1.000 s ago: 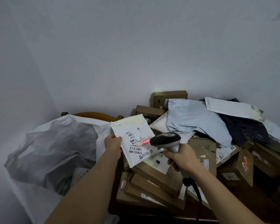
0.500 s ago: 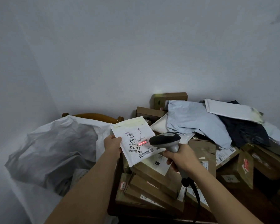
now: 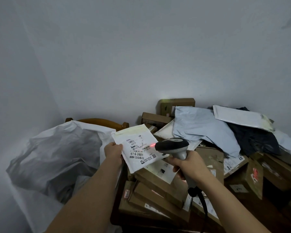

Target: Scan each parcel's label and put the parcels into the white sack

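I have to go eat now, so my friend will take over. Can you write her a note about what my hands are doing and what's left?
Left hand: holds a white envelope parcel by its left edge, label up.
Right hand: grips the scanner, its red light on that label.
White sack: open, to the left, with some parcels already inside.
Left: drop this parcel into the sack, then scan and bag the pile of boxes and soft mailers on the right.
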